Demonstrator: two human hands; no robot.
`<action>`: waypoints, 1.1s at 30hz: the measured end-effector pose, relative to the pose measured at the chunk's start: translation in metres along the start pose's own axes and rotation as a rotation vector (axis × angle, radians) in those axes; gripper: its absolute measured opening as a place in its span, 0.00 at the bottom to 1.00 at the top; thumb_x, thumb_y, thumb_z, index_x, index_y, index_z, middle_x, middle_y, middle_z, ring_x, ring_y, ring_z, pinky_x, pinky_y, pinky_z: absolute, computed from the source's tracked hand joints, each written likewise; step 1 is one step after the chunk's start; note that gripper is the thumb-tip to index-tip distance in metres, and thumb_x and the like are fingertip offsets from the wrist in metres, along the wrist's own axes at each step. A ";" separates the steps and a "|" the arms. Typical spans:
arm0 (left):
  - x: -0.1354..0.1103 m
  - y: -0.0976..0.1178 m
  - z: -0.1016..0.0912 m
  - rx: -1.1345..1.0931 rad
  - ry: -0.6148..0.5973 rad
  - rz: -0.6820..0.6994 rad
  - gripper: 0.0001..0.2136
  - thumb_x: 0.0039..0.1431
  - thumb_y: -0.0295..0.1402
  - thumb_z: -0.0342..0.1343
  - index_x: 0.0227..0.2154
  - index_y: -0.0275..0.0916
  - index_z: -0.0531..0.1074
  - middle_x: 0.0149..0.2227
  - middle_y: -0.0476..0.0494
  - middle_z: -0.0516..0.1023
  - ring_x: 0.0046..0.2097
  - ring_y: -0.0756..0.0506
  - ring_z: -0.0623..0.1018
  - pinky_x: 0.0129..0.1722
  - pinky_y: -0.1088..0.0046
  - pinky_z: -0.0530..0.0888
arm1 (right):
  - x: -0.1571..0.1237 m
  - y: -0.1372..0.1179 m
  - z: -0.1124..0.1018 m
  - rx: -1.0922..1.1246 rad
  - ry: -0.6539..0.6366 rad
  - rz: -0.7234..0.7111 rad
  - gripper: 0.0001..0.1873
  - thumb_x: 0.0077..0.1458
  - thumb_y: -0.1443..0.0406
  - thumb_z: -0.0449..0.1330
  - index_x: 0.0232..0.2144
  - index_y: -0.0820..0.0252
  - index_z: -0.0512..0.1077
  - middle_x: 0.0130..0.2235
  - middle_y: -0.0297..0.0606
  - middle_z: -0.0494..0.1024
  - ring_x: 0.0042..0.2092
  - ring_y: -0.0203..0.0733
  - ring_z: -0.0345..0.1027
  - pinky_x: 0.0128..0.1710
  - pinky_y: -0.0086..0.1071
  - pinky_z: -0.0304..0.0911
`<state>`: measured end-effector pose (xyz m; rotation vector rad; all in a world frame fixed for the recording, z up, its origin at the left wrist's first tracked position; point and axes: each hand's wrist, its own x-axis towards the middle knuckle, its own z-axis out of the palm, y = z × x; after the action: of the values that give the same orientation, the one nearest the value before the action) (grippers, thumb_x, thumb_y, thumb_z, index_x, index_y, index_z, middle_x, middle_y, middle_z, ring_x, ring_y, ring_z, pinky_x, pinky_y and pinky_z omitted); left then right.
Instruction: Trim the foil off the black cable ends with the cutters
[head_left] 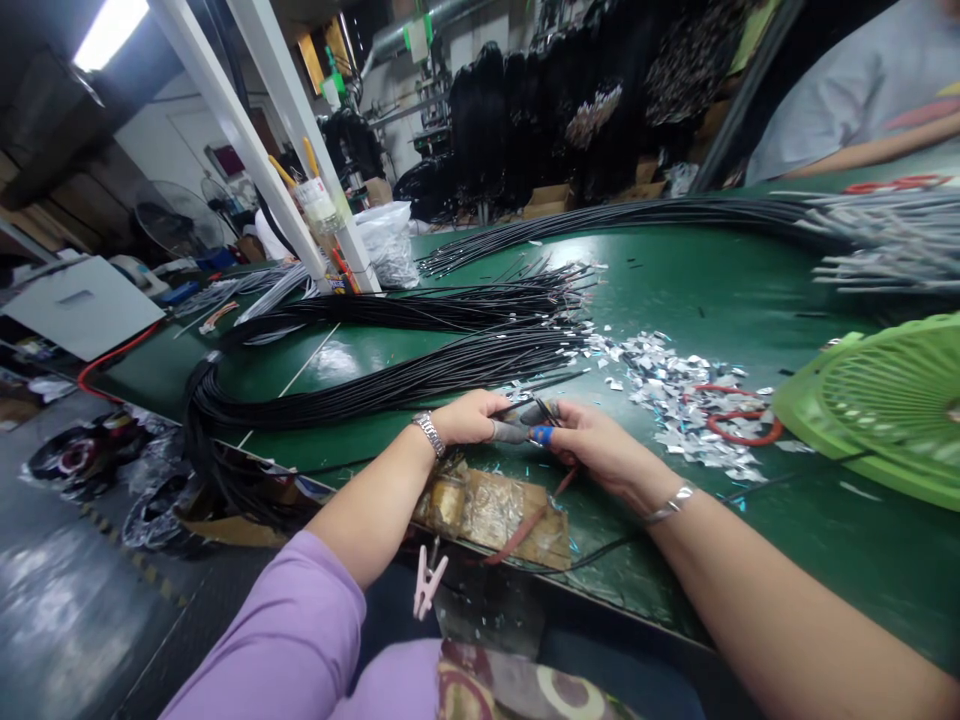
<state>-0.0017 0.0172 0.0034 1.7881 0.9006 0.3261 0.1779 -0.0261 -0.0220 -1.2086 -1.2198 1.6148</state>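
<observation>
"Black slim plastic-coated cable (517, 406): where, and at what step?"

"Centre of the frame, its end apparently being worked; left hand (471, 418) and right hand (596, 442) are both pinched on it. The next move likely calls for a steady grip."

"And the counts?"

"Cables in the fingers: cannot tell. Three long black cable bundles (390, 382), centre-left to upper right; one pink plastic clothespin (426, 592), lower centre; one green slatted plastic piece (885, 400), right edge."
</observation>
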 end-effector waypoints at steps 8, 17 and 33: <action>-0.005 0.002 -0.006 -0.157 -0.041 0.050 0.18 0.37 0.42 0.65 0.24 0.31 0.71 0.19 0.53 0.65 0.22 0.55 0.61 0.23 0.78 0.60 | -0.008 -0.014 -0.005 -0.124 0.048 -0.151 0.25 0.37 0.44 0.65 0.25 0.57 0.68 0.19 0.28 0.61 0.21 0.31 0.49 0.19 0.27 0.45; -0.006 -0.003 -0.010 -0.245 -0.033 0.069 0.17 0.34 0.40 0.68 0.23 0.31 0.72 0.20 0.52 0.68 0.22 0.55 0.64 0.25 0.78 0.63 | -0.019 -0.027 -0.024 -0.407 -0.358 -0.231 0.27 0.44 0.41 0.60 0.25 0.59 0.75 0.26 0.35 0.72 0.28 0.38 0.59 0.29 0.32 0.56; -0.007 0.002 -0.008 -0.320 -0.058 0.038 0.20 0.29 0.40 0.71 0.23 0.30 0.73 0.23 0.49 0.73 0.26 0.53 0.68 0.31 0.76 0.67 | -0.013 -0.020 -0.016 -0.374 -0.428 -0.228 0.27 0.43 0.42 0.62 0.21 0.60 0.70 0.22 0.30 0.64 0.26 0.34 0.53 0.26 0.30 0.50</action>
<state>-0.0100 0.0174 0.0094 1.5121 0.7289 0.4166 0.1975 -0.0291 -0.0017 -0.9136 -1.9249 1.5604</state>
